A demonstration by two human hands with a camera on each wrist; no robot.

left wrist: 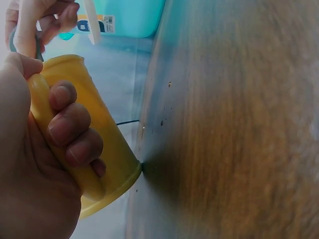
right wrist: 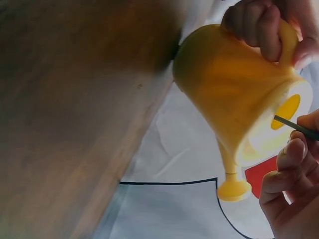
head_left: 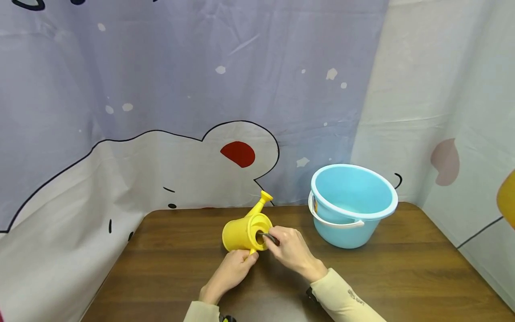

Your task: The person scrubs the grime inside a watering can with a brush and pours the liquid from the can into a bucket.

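A yellow watering can [head_left: 237, 235] leans in the middle of the table, its round top opening turned toward the right hand. My left hand [head_left: 233, 270] grips its handle; in the left wrist view the fingers of this left hand [left wrist: 60, 129] curl round the yellow handle. Between thumb and fingers, my right hand [head_left: 291, 250] pinches a thin dark grey tool [right wrist: 294, 127] whose exact kind cannot be made out. The tool's tip is at the opening of the can, seen also in the right wrist view. What lies inside the can is hidden.
A light blue bucket [head_left: 342, 232] with its white handle [head_left: 339, 224] hanging down stands to the right of the can. Small dark specks [left wrist: 162, 123] show on the wooden table [head_left: 169, 268]. A printed curtain [head_left: 161, 80] hangs behind the table.
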